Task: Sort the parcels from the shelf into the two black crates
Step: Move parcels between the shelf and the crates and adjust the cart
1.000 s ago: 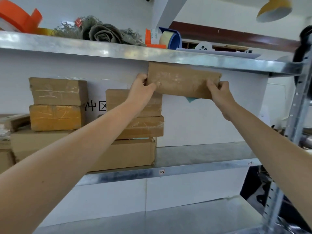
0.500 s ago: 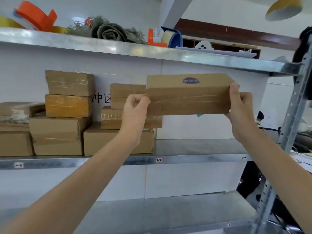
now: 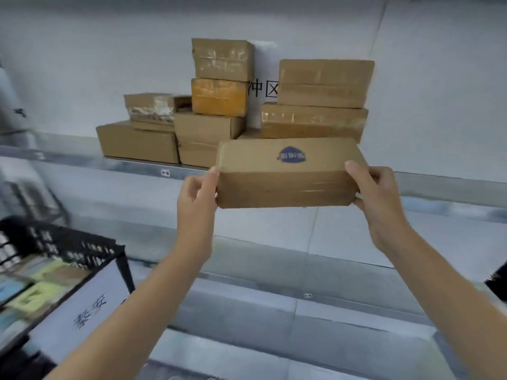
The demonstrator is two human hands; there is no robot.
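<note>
Brown cardboard filled the middle of the view as a person held one taped parcel [image 3: 285, 176] in the air in front of the metal shelf [image 3: 82, 157], clear of its edge; the left hand [image 3: 196, 193] pinched the parcel's left short end, thumb at the upper edge, while the right hand [image 3: 375, 198] clasped the right short end; the parcel's long axis ran nearly level from hand to hand, with a blue sticker [image 3: 291, 154] on its upturned face; the grip thus sat at both ends with the load slung between, neither hand free; behind it, other parcels [image 3: 219, 97] stood stacked on the shelf against a white wall bearing a printed sign [image 3: 263, 89]; one black crate [image 3: 82, 250], fronted by a white label [image 3: 82, 305], stood low on the person's left, well below the parcel and nearer the left hand; the second crate could not be made out; by the look of it, the parcel was off the shelf but not yet in a crate, and reaching the visible crate would call for a swing down and leftward, the left end leading.
</note>
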